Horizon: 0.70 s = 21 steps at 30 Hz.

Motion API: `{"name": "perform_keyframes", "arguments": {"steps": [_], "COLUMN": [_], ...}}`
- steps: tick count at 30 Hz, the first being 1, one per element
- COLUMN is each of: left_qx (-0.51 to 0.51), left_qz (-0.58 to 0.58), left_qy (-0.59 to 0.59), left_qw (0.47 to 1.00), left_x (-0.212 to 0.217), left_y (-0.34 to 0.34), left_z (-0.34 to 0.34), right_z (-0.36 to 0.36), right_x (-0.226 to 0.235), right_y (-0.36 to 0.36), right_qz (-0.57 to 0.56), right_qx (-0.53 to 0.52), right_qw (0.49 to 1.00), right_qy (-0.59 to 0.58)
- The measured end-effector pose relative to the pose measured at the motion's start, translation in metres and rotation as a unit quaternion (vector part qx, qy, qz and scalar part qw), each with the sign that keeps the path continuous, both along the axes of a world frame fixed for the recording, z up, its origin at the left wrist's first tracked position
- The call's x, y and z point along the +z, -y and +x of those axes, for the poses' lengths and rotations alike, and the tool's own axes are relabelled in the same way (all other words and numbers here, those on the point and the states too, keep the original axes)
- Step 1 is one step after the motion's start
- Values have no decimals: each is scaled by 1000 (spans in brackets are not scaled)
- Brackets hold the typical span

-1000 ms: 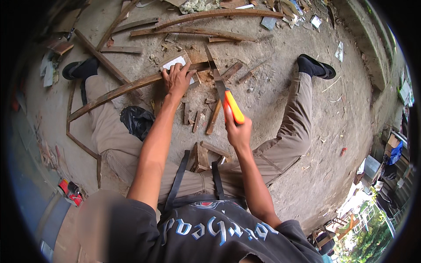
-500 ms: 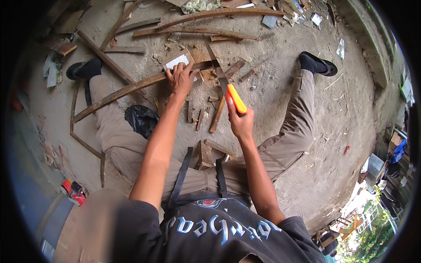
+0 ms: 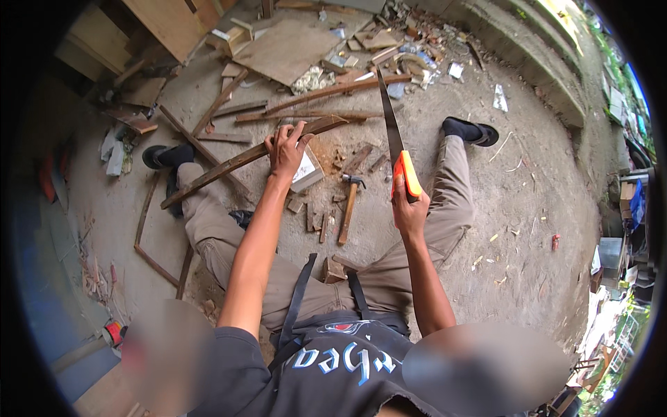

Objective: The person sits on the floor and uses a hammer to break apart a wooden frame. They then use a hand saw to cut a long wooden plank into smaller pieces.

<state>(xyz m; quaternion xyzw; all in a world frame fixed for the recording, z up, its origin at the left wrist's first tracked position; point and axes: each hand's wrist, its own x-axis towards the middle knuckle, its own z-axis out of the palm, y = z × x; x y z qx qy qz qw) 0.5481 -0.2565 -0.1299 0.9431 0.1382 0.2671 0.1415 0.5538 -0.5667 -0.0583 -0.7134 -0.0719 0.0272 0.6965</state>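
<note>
A long, dark strip of wood (image 3: 222, 169) slants up from my left shin past a pale, box-shaped block (image 3: 308, 172). My left hand (image 3: 285, 150) has its fingers curled over the strip near its far end, just above the block. In my right hand (image 3: 410, 210) is a handsaw (image 3: 391, 115), gripped by its orange handle. The saw's blade points away from me, apart from the wood. Between my legs a hammer (image 3: 349, 207) with a wooden handle lies on the ground, beside several short wood offcuts (image 3: 310, 217).
Loose wood strips (image 3: 306, 115) lie across the ground ahead, with a flat board (image 3: 288, 50) and scattered scraps (image 3: 417, 59) beyond. A concrete step (image 3: 517, 59) runs along the far right. Near my left leg sits some black plastic (image 3: 242, 218).
The saw has come off the wood and moved right, its blade now clear. The strip's far end has lifted off the block, still in my left hand. The view has tilted farther ahead.
</note>
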Motion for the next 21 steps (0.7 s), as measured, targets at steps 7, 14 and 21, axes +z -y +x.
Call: {"name": "perform_keyframes", "arguments": {"steps": [7,14,21], "left_qx": [-24,-77,-68], "left_qz": [41,74,96], "left_qy": [231,337,359], "left_qw": [972,936,926], "left_x": [138,228,259], "left_y": [51,75,89], "left_z": [-46,-68,-68], "right_z": [-17,-44,-34], "right_x": [101,207,245], "right_y": [-17,-41,-44], "right_qz": [23,74,76], "right_qx": [-61,-47,4], "right_qw": [988,966,962], "right_qy": [137,242,263]}}
